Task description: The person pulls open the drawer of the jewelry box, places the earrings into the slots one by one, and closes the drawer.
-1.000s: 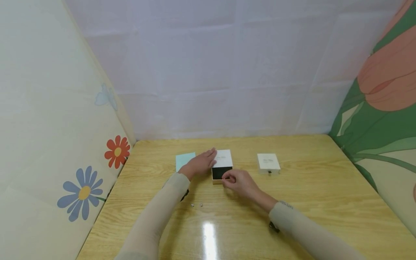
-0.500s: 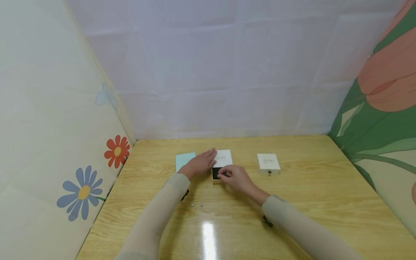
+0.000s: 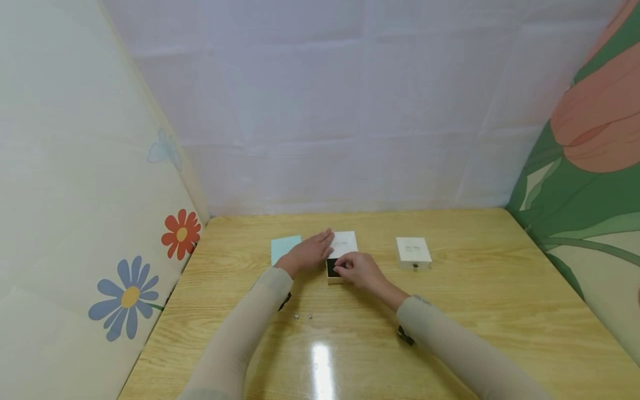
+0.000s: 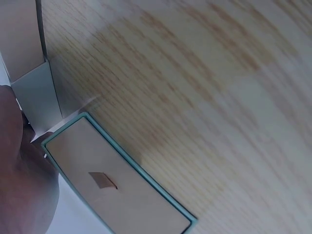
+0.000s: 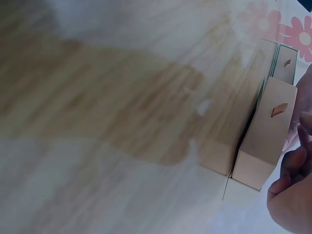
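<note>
A small white box [image 3: 345, 240] lies on the table with its tan drawer [image 5: 265, 129] pulled partway out; black lining shows inside the drawer. My left hand [image 3: 308, 253] rests against the left side of the white box, its fingers stretched out. Above the opened drawer, my right hand [image 3: 364, 271] has its bent forefinger and thumb brought together at the black lining. Whatever may be between those fingertips is hidden. Two tiny shiny pieces, one silvery stud [image 3: 296, 316] and another stud [image 3: 310, 316], lie on the table nearer to me.
Partly behind my left hand sits a light blue box [image 3: 285, 245], its closed drawer front [image 4: 122, 195] bearing a small tab. Another white box [image 3: 414, 250], also closed, stands to the right on the wooden table [image 3: 475, 289]. A white cloth [image 3: 320, 139] hangs behind.
My right hand has moved from the drawer's front right corner, left and away from me, over the black lining. The left hand and the boxes stay in place.
</note>
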{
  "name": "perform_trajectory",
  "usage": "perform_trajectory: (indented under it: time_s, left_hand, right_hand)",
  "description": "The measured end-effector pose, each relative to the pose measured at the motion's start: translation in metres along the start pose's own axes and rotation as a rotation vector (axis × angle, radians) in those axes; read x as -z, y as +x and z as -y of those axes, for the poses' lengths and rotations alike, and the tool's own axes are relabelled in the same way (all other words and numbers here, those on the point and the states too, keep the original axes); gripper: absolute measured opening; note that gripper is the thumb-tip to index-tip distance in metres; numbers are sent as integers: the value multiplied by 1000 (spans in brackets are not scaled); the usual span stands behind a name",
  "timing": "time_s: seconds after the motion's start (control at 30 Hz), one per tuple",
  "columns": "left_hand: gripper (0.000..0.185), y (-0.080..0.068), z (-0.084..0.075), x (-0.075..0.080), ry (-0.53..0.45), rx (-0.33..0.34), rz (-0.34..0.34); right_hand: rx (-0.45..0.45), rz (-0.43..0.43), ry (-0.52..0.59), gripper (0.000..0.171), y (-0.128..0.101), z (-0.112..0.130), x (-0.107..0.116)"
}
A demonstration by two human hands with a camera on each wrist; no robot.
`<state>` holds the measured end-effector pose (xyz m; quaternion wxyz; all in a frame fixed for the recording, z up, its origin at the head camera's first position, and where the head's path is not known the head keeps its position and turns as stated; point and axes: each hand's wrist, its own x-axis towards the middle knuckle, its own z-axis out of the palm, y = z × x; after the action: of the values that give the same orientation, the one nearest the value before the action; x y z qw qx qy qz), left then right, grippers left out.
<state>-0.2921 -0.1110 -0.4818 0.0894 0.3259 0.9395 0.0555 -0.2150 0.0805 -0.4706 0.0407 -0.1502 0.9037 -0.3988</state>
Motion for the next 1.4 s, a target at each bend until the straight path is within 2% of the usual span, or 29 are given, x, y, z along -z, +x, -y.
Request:
perform_trajectory:
  time_s: [0.87, 1.17, 1.4]
  left_hand:
    - [57, 1, 2, -4, -25, 6, 3]
    - [57, -2, -1, -1, -26, 5, 1]
    - [58, -2, 0, -1, -23, 14, 9]
  right_hand:
    - [24, -20, -182, 7, 13, -9, -13]
    - [-21, -19, -172, 8, 13, -6, -12]
    - [-23, -32, -177, 7, 11, -6, -10]
